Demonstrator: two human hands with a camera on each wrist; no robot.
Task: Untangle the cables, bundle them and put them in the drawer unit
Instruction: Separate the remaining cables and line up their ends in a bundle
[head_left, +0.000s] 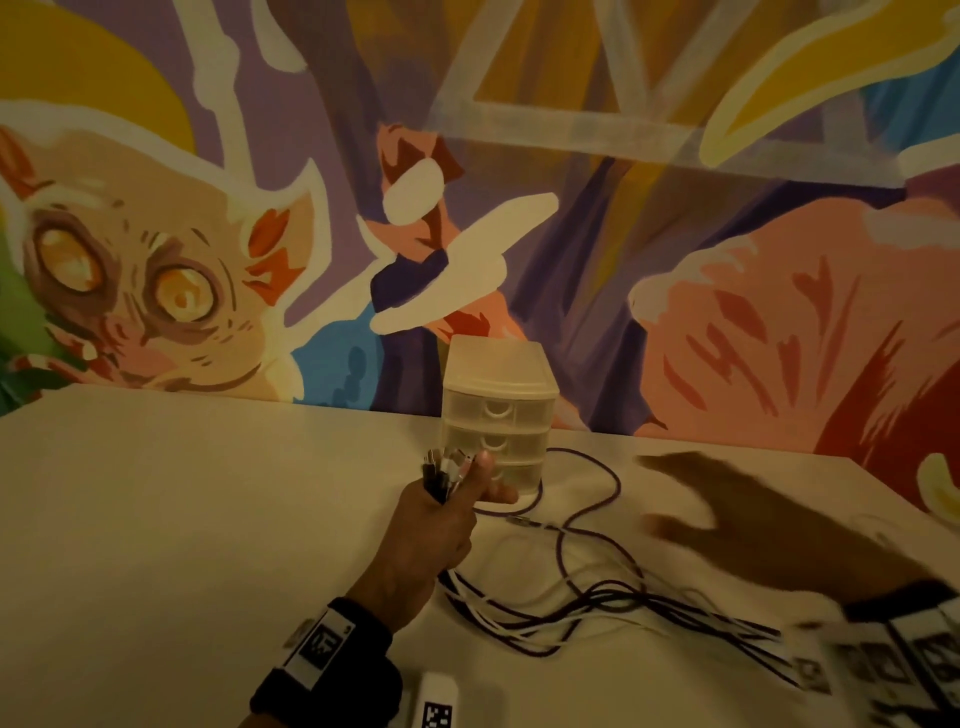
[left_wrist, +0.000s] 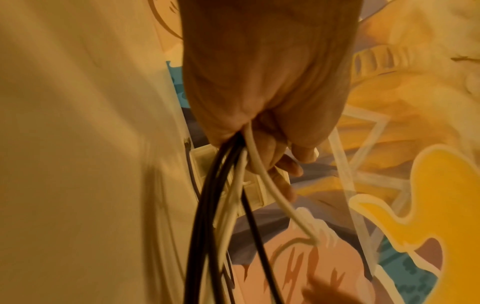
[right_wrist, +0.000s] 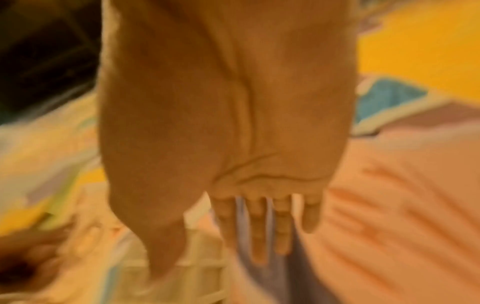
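My left hand (head_left: 447, 512) grips the plug ends of several black, white and purple cables (head_left: 571, 608), holding them upright just in front of the drawer unit (head_left: 498, 410). From the fist (left_wrist: 259, 115) the cables (left_wrist: 228, 216) hang down and trail rightward across the table. One purple cable (head_left: 597, 499) loops loose beside the unit. The small translucent unit has three shut drawers. My right hand (head_left: 737, 519) hovers blurred over the cables at the right, with straight spread fingers (right_wrist: 259, 226) and nothing in it.
The white table (head_left: 182, 519) stands against a wall painted with a colourful mural (head_left: 675, 234). A small white tagged device (head_left: 436, 701) lies at the near edge by my left wrist. Both wrists wear black bands with markers.
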